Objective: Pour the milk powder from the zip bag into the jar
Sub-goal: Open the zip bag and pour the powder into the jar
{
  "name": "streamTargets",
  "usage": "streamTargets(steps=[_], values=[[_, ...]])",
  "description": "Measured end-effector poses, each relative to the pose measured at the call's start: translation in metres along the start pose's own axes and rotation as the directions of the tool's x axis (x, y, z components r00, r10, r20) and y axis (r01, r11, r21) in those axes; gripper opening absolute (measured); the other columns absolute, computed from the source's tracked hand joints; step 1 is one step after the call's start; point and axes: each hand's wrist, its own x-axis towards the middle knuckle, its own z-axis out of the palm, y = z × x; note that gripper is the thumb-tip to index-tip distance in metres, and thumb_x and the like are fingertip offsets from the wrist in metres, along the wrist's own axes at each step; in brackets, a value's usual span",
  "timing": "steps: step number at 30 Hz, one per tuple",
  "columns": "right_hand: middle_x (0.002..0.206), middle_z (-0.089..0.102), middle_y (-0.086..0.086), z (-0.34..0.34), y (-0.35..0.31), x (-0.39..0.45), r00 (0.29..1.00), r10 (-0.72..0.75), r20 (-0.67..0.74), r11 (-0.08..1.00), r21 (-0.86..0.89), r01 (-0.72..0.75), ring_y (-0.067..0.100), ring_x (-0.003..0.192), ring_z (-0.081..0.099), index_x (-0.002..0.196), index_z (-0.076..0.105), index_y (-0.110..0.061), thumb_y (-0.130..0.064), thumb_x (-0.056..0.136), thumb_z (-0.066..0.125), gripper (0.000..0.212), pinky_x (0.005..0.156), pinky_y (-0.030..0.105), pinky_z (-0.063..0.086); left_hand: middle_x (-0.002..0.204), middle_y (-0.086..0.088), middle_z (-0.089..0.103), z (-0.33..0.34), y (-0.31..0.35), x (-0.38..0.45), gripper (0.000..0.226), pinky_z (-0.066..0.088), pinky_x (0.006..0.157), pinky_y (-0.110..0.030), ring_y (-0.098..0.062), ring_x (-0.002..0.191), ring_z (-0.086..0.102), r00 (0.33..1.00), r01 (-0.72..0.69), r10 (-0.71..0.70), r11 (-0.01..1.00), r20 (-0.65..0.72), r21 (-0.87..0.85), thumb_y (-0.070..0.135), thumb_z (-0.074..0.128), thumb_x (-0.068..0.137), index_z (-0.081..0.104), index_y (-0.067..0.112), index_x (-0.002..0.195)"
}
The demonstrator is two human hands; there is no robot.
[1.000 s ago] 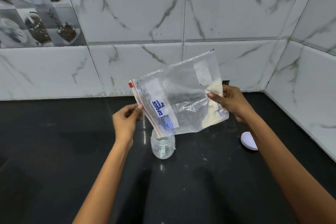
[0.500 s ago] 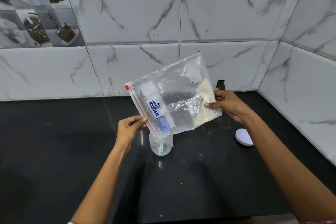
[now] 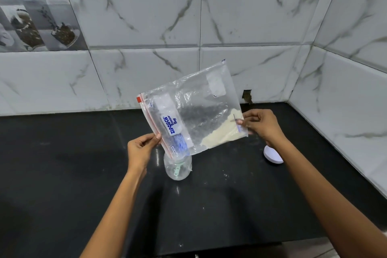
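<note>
A clear zip bag with a red zip strip and blue print hangs tilted in the air above the counter. Cream milk powder lies along its lower right edge. My left hand pinches the zip end at the bag's lower left. My right hand pinches the bag's right bottom corner. The bag's lowest corner, at the zip end, sits right over the mouth of a small clear jar, which stands upright on the counter with a pale green scoop inside. No powder shows in the jar.
A white lid lies on the black counter to the right, partly behind my right wrist. White marble tile walls rise behind and at the right, meeting in a corner. The counter's front edge runs along the bottom.
The bag's right end has dropped lower, so the bag lies flatter. The powder has spread from the right corner along the bottom edge toward the zip end.
</note>
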Motion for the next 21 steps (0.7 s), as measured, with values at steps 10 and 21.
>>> streamTargets(steps=[10,21], values=[[0.097,0.067,0.006,0.01,-0.002,-0.004,0.962,0.215,0.168,0.976,-0.012,-0.216,0.026,0.076,0.071,0.104,0.057,-0.012,-0.025,0.096,0.052,0.016,0.059,0.037,0.06,0.079,-0.002,0.077,0.004,-0.004,-0.006,0.012,0.055,0.071,-0.014,-0.011,0.078,0.073,0.999,-0.009,0.01,1.0,-0.032,0.005,0.007,0.075,0.079,0.076,0.01,0.09],[0.084,0.071,0.011,0.046,0.044,-0.004,0.894,0.421,0.154,0.888,0.132,-0.441,0.014,0.073,0.067,0.105,0.064,0.007,0.004,0.077,0.072,0.029,0.06,0.023,0.059,0.078,0.002,0.077,0.006,-0.001,-0.006,0.011,0.053,0.067,-0.012,-0.008,0.076,0.073,0.998,-0.031,0.034,0.998,-0.05,0.055,0.008,0.074,0.08,0.076,0.012,0.09]])
